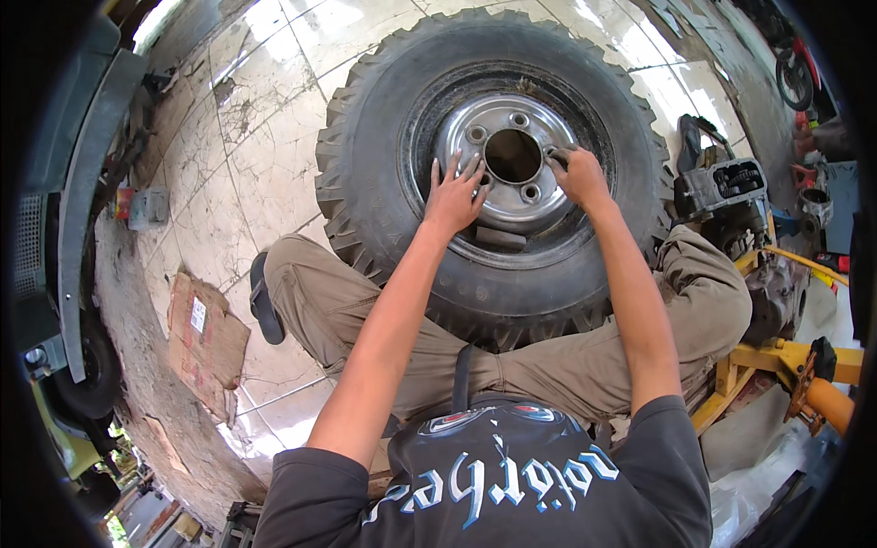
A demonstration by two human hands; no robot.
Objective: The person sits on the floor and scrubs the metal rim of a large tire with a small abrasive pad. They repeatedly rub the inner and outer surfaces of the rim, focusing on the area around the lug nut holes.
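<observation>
A large black tyre [379, 137] with chunky tread lies flat on the floor in front of me, around a silvery steel wheel rim [502, 216]. The rim has a round centre hole [512, 156] ringed by several bolt holes. My left hand [452, 196] rests palm down on the rim's left side, fingers spread. On the right side of the hole, my right hand [580, 175] is closed in a pinch over a bolt hole; a small dark thing is at its fingertips, too hidden to name. A small grey block [501, 238] sits on the rim's near edge.
Torn cardboard [206, 338] lies on the tiled floor [265, 119] to the left, near a vehicle with a grey bumper [87, 210]. Metal engine parts [731, 181] and a yellow steel stand [731, 384] crowd the right side. My crossed legs border the tyre's near side.
</observation>
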